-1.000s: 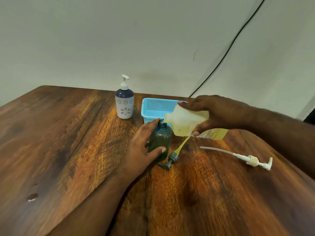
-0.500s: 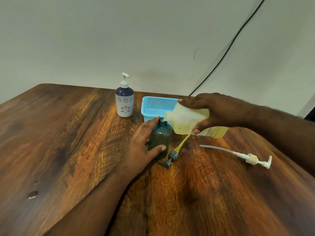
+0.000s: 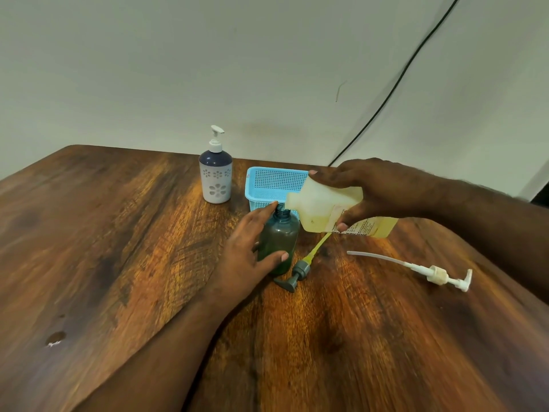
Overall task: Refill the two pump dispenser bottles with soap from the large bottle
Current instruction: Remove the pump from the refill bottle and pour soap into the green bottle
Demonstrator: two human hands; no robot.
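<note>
A dark green dispenser bottle (image 3: 280, 237) stands open-necked at the table's middle, with my left hand (image 3: 248, 257) wrapped around its left side. My right hand (image 3: 377, 188) holds the large translucent bottle (image 3: 325, 208) of yellow soap tipped on its side, its mouth right at the green bottle's neck. The green bottle's grey pump (image 3: 297, 273) with a yellow tube lies on the table beside it. A white and navy pump dispenser (image 3: 216, 179) with flower cut-outs stands upright at the back, its pump on.
A light blue mesh basket (image 3: 267, 181) sits behind the green bottle. A long white pump (image 3: 436, 273) with its tube lies on the wooden table (image 3: 118, 263) at the right. A black cable (image 3: 395, 84) runs down the wall behind.
Both hands and both bottles keep nearly the same pose. The whole scene sits slightly higher in the frame as the camera view shifts a little.
</note>
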